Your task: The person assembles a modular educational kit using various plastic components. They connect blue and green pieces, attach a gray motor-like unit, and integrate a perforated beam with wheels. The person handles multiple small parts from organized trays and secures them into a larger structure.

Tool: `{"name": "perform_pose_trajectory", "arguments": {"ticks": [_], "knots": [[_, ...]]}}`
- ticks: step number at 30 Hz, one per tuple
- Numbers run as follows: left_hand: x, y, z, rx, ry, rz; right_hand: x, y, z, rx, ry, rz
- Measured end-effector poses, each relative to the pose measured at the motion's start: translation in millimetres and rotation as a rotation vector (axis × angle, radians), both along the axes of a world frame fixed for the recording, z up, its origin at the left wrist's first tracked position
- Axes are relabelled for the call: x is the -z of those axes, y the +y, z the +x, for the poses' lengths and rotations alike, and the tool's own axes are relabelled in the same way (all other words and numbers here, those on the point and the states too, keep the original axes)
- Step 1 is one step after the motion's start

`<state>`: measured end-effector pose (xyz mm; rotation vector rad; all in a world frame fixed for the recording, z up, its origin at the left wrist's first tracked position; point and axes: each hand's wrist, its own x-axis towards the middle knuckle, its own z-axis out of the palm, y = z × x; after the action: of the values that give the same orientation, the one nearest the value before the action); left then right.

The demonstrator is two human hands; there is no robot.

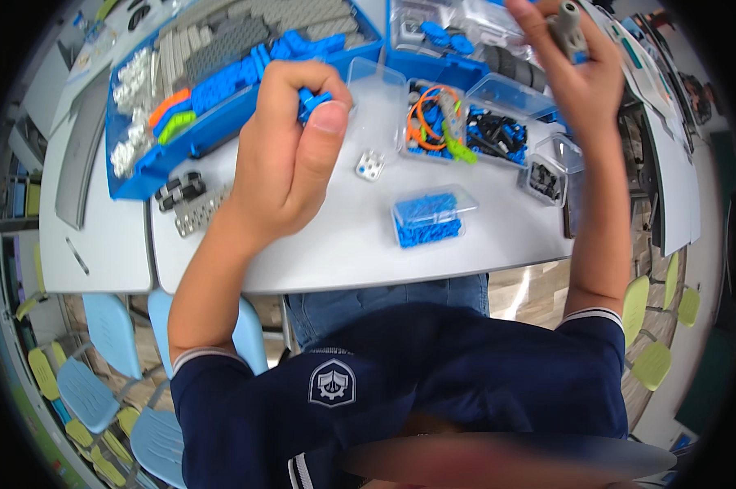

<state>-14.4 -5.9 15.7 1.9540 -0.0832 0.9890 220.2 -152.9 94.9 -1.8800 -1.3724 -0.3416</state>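
Observation:
My left hand (290, 155) is raised above the table, its fingers curled and thumb pressed around a small blue building-kit piece (312, 103). Higher up on the right, my right hand (584, 77) grips a grey rounded part (568, 28) with a bit of blue at its lower end; its exact kind cannot be made out. Below and between the hands lies a small white block with holes (370, 165). A clear box of blue connector pegs (427, 220) stands near the table's front edge, its lid partly over it.
A blue tray (139, 191) of grey, white and blue parts fills the back left. Clear boxes with orange bands (425, 106), black and blue pieces (498, 134) and dark bits (545, 181) stand right of centre. A grey perforated piece (196, 213) lies by black wheels (180, 191).

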Motion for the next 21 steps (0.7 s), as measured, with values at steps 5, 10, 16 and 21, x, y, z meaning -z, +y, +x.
{"name": "perform_pose_trajectory", "arguments": {"ticks": [5, 10, 16, 21], "knots": [[-13, -7, 26, 0.087, 0.006, -0.115, 19, 21, -9, -0.59, 1.045, 0.234], [-6, -12, 47, -0.261, 0.274, 0.094, 31, 25, -31, -0.549, 1.031, 0.084], [-3, -22, 40, -0.25, 0.225, 0.077, 35, 18, -47, -0.661, 1.216, 0.078], [0, -19, 34, -0.211, 0.174, -0.198, 53, 24, -57, -0.654, 1.072, 0.06]]}}
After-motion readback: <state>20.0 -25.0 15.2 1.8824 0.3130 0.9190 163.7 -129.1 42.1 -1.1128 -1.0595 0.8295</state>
